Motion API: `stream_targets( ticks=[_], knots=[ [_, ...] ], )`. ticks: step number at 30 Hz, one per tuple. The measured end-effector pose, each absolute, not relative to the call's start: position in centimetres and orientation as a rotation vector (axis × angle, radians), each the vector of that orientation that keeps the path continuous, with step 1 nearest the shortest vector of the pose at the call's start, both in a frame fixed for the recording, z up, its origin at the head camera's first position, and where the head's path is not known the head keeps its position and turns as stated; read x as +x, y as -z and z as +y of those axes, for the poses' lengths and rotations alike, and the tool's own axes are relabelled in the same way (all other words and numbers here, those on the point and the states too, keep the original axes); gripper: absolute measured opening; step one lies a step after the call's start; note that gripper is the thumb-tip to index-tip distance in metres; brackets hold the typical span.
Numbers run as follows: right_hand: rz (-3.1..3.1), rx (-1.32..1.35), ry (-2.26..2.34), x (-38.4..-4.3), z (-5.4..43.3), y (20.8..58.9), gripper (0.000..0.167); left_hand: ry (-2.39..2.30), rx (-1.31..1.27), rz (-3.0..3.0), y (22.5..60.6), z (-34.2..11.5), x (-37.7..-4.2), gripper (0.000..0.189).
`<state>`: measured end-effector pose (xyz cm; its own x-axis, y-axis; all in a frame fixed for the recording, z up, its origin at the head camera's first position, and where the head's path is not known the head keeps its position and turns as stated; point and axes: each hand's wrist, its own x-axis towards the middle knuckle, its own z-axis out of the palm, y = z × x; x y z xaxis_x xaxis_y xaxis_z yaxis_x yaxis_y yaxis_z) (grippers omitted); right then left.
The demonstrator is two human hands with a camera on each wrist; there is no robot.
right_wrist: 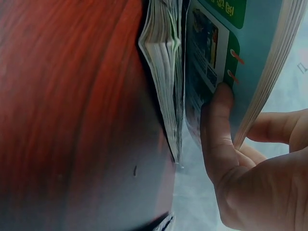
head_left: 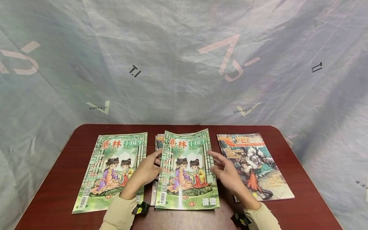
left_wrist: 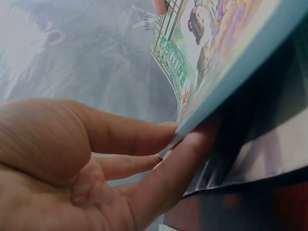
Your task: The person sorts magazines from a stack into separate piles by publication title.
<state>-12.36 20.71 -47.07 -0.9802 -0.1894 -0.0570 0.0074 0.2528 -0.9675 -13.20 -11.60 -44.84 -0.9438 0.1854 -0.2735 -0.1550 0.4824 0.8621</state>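
Note:
Between my two hands is a green magazine [head_left: 187, 172] with two cartoon girls on its cover. My left hand [head_left: 150, 167] pinches its left edge; in the left wrist view the thumb and fingers [left_wrist: 168, 178] close on the cover's border. My right hand [head_left: 227, 172] grips the opposite edge, one finger stretched along the back cover [right_wrist: 255, 57] in the right wrist view. The held magazine is raised over another magazine [head_left: 159, 142] with an orange title, mostly hidden beneath it. A gap shows between the two in both wrist views.
At the left lies a matching green magazine [head_left: 112, 172]. To the right, a magazine with an orange title [head_left: 256, 169] lies on top of another whose edge peeks out. All rest on a dark red wooden table [head_left: 304, 204], with a grey printed curtain [head_left: 175, 80] behind it.

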Motion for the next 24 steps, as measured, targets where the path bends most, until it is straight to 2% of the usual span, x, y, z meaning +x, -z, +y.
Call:
stream_targets(
  ticks=[24],
  knots=[
    [2.356,-0.163,1.851,-12.3,20.5,46.4,0.066,-1.451,0.134,2.457,43.7,-12.5,-13.1,0.074]
  ],
)
